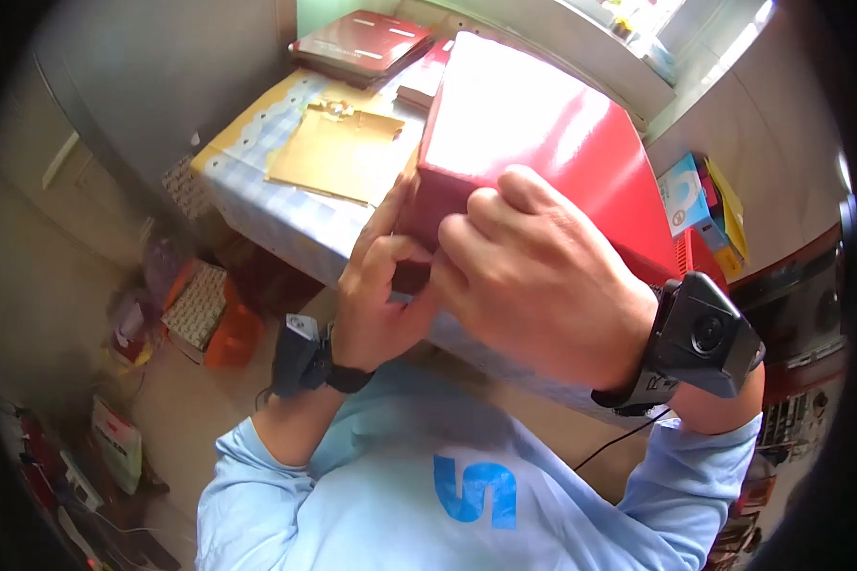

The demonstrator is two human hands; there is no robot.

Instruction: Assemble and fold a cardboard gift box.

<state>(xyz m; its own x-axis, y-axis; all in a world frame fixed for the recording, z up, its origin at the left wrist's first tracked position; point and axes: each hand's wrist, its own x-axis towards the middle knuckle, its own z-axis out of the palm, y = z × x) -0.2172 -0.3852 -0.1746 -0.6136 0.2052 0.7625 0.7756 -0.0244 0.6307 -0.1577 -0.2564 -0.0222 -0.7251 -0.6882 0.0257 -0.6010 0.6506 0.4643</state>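
A large glossy red box [581,143] stands on the table, bright light glaring off its top. Both my hands are at its near left corner, close together. Along the box's left side lies a finger of my left hand [381,295], whose other fingers and thumb curl inward. My right hand [533,276] is closed in a fist over the near edge, its knuckles up against the box. Whatever the two hands pinch between them is hidden behind the fingers. A flat gold cardboard piece [338,152] with a torn-looking far edge rests left of the box.
A checked tablecloth with a yellow border [257,176] covers the table. Behind are a flat dark red case [362,43] and a smaller red box [424,76]. Blue and yellow packages [695,205] stand at the right. An orange bag [233,328] sits on the floor at left.
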